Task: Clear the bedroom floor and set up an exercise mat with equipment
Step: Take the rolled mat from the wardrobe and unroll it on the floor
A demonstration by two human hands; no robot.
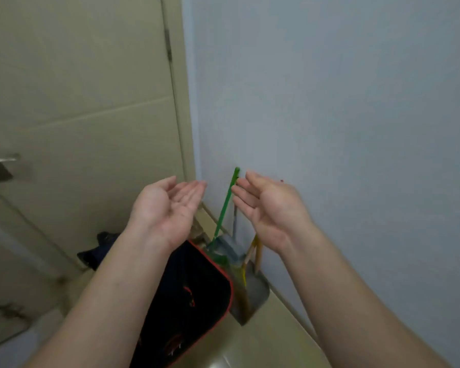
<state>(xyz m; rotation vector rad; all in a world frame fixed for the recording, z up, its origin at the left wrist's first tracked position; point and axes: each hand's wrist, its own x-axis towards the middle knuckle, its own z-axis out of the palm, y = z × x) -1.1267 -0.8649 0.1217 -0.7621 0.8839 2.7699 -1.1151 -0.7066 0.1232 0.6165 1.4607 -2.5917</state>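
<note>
Item: green handle [225, 205], standing between my fingers, nearest the right hand [268, 205]. I judge it light and stiff; grip mid-shaft. On this and the left hand [168, 205], fingers apart, empty.

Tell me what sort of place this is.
Probably a corner of a room at home, by the door: a beige panelled door with a metal lever handle, a pale blue painted wall, and a long green tool handle and grey dustpan against it.

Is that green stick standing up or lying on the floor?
Standing, but tilted. The green stick rises from the floor corner, its top leaning toward the wall; whether it touches, I cannot tell.
</note>
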